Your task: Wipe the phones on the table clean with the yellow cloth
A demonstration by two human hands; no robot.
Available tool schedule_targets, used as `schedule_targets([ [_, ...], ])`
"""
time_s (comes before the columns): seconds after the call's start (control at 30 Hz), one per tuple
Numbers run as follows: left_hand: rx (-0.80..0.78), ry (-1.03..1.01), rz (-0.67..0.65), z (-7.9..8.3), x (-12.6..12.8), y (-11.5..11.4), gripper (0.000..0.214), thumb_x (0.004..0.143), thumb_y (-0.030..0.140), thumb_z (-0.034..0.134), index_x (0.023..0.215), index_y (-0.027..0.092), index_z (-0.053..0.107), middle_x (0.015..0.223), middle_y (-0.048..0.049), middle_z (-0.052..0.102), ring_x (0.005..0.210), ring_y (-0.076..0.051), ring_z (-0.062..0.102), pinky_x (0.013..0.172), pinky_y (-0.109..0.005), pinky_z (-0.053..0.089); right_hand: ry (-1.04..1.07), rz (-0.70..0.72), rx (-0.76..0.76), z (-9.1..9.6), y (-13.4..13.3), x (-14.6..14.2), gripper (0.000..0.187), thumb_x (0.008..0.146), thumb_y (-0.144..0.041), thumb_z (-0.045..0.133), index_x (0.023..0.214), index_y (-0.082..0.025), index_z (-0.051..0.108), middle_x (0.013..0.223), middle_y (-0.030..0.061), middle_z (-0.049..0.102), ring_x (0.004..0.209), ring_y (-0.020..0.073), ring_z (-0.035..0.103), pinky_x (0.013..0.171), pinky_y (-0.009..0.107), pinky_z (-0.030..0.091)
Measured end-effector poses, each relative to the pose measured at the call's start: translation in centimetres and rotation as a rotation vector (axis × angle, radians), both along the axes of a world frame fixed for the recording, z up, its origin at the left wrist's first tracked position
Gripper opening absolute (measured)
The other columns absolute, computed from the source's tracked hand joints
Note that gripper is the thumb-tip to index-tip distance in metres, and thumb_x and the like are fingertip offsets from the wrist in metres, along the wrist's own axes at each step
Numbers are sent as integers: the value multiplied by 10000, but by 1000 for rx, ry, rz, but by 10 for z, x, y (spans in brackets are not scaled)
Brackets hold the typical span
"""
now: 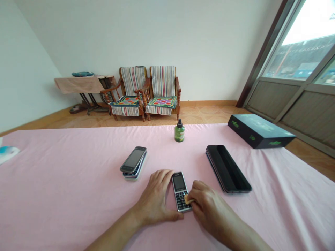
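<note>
A small black-and-silver keypad phone [180,191] lies on the pink cloth [65,195], held at its left side and lower end by my left hand [154,197]. My right hand [206,205] pinches a small tan sponge or cloth pad [188,199] and presses it on the phone's keypad, partly hiding the keys. To the left of my hands is a stack of smartphones [133,162]. To the right lies a stack of black slim phones or tablets [227,169], apart from my right hand.
A green spray bottle [179,131] stands beyond the phones, and a black box [259,130] lies at the cloth's far right corner. A white-and-blue item [7,153] sits at the left edge. Beyond the table's far edge are a tiled floor, two striped armchairs [149,92] and a side table [83,83].
</note>
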State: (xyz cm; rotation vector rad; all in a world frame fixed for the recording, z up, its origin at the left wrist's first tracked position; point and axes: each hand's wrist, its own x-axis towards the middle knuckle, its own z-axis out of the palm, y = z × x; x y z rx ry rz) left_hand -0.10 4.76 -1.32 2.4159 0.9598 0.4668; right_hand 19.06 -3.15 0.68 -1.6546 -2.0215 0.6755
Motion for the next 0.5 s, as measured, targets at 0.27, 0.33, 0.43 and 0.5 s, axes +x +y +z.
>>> schedule_targets([
  [0.27,53,-11,-13,-4,2,-1,1038,476,419,864,1365,219,366,1335,-121,472,1223,-363,424,1062,-491,330,21,109,90,-6,-3,-23,228,837,7,516,713,-162,608,854,45,584,794,155,530,674,243,385],
  [0.33,70,-17,-16,-3,2,-1,997,496,374,846,1359,229,368,1328,-112,479,1213,-354,436,1057,-481,336,37,132,98,-8,-3,-26,233,840,8,510,709,-164,598,853,39,580,787,147,530,661,235,380],
  [0.43,49,-9,-17,-2,2,-1,1048,470,436,869,1366,226,365,1339,-118,469,1218,-364,429,1055,-494,334,67,103,83,-9,-4,-20,227,811,19,516,697,-165,585,837,29,576,792,143,533,673,232,381],
  [0.5,29,-4,-18,-1,1,0,1098,442,509,882,1369,224,368,1347,-124,461,1226,-373,418,1055,-508,332,68,63,69,-8,-3,-13,235,785,32,507,687,-168,584,821,24,574,789,145,537,678,235,379],
])
